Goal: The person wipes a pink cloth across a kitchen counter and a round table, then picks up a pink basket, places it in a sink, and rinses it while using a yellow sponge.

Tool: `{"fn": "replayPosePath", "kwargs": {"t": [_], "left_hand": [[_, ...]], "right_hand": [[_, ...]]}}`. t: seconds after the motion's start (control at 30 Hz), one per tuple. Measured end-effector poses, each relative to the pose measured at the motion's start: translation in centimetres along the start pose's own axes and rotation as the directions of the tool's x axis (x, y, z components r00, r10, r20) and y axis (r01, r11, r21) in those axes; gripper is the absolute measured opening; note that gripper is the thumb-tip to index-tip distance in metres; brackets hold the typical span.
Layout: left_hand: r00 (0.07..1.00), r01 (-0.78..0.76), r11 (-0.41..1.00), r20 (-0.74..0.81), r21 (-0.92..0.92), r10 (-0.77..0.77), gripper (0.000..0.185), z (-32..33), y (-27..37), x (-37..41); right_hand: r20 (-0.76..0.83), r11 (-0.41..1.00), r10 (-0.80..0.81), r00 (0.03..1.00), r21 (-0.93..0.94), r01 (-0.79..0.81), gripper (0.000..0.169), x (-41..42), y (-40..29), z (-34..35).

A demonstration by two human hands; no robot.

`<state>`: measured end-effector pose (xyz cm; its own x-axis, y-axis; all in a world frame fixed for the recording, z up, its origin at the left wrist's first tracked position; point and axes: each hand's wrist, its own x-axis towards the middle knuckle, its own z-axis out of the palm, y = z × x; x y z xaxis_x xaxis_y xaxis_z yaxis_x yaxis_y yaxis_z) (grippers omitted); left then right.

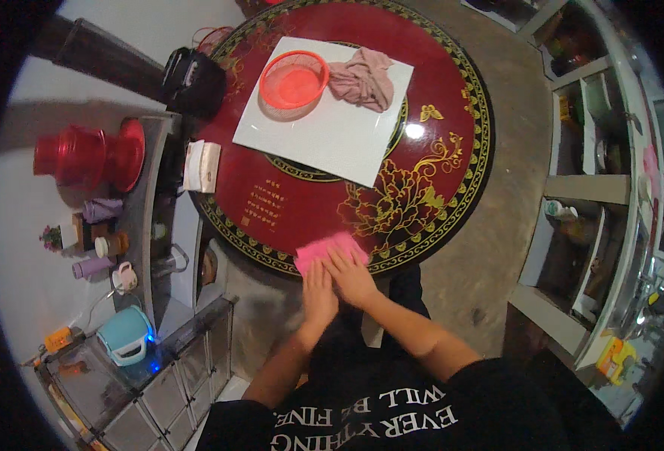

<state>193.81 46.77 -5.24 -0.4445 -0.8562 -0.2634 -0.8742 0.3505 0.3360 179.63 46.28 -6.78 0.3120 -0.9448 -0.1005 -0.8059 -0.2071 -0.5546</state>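
A pink cloth lies at the near edge of a round dark-red table with gold floral patterns. My left hand rests with its fingers on the cloth's near left part. Beside it, my right hand presses flat on the cloth's middle, close to my left fingertips. Further back on the table is a white square board. It carries an orange-red mesh basket and a crumpled brownish-pink cloth.
A tissue box sits on the table's left edge, with a black object behind it. To the left, a shelf holds red containers, cups and bottles; a light-blue appliance stands below. Open cabinets line the right side.
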Motion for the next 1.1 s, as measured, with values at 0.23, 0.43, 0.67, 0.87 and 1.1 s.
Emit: {"fn": "replayPosePath", "kwargs": {"t": [0.23,0.43,0.67,0.87,1.1], "left_hand": [[0.941,-0.282,0.959,0.184,-0.039,0.284,0.067,0.9,6.7,4.1],[0.908,-0.383,0.922,0.201,0.049,0.367,0.067,-0.9,13.5,18.7],[0.941,-0.332,0.931,-0.017,0.154,0.339,0.067,-1.5,18.6,38.3],[0.962,-0.257,0.964,-0.071,0.073,0.262,0.067,-1.3,23.4,48.3],[0.907,-0.416,0.905,0.114,0.084,0.406,0.061,1.5,28.0,40.4]], "right_hand": [[-0.007,0.963,0.268,0.963,0.040,-0.267,0.058,-7.3,5.2,-4.1],[-0.196,0.935,0.351,0.916,0.031,-0.352,0.053,-1.3,15.8,-11.0],[-0.344,0.938,0.195,0.918,-0.207,-0.277,0.047,10.7,31.2,-20.2],[-0.344,0.911,0.303,0.889,-0.170,-0.376,0.054,15.7,39.7,-23.5],[-0.368,0.851,0.475,0.799,-0.039,-0.524,0.055,4.2,36.4,-21.9]]}}
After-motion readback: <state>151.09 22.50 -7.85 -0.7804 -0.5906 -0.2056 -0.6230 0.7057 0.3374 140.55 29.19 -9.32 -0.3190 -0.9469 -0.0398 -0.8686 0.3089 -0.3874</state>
